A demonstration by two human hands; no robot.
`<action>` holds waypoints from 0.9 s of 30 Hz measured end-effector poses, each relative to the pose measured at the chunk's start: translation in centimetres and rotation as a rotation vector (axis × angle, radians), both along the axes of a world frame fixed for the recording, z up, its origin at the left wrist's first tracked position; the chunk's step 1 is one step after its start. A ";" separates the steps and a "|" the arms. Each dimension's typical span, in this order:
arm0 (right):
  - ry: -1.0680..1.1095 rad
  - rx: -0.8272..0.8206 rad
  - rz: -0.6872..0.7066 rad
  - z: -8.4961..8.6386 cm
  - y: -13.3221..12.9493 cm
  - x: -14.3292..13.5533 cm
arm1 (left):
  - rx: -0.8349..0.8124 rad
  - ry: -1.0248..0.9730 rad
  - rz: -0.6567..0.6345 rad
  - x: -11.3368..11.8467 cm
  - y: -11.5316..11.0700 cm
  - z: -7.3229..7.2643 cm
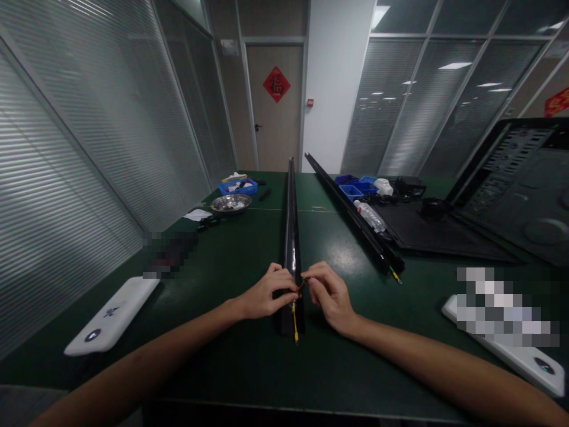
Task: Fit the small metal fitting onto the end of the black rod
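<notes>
A long black metal channel (290, 231) lies lengthwise on the green table, its near end between my hands. A yellow-green wire with a ring terminal (296, 323) sticks out of that end towards me. My left hand (273, 290) rests on the channel's left edge, with thumb and fingers pinched together near the top of the wire. From the right, my right hand (331, 296) pinches the end of a small thin dark piece (303, 284) that reaches over to my left fingertips. Its kind is too small to make out. The left fingers hide what they pinch.
A second black channel (351, 213) with its own wire end (396, 276) lies to the right. Beyond it are a plastic bottle (370, 216), blue bins (351, 192) and a large black panel (448, 234). A metal bowl (231, 203) and white devices (115, 314) stand left.
</notes>
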State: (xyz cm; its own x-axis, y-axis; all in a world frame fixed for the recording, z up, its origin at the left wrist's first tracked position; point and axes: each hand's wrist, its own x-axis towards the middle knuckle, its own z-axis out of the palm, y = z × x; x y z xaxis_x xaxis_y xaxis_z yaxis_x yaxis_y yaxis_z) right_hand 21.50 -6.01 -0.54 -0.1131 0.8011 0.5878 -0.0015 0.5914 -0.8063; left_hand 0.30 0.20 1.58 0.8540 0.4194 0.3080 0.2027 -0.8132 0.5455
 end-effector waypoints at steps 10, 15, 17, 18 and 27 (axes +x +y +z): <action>-0.035 0.006 -0.067 0.1 -0.1 0.0 | 0.010 -0.005 -0.006 0.0 0.0 -0.1; -0.048 0.009 -0.076 -0.1 -0.1 0.0 | 0.006 -0.010 -0.011 -0.1 0.1 -0.2; -0.041 -0.001 -0.073 -0.2 -0.2 0.0 | 0.000 -0.005 -0.009 -0.1 0.1 -0.2; -0.036 -0.006 -0.073 -0.2 -0.2 0.0 | -0.003 -0.002 -0.006 -0.1 0.1 -0.2; -0.024 -0.003 -0.052 -0.1 -0.1 0.0 | -0.015 0.010 -0.002 -0.1 0.2 -0.1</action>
State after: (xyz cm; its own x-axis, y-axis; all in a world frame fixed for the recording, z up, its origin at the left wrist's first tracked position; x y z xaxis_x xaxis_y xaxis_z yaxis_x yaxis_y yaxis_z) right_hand 21.54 -6.13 -0.67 -0.0858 0.8079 0.5831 0.0488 0.5879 -0.8074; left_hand 0.22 0.37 1.50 0.8579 0.4221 0.2931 0.2066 -0.8056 0.5553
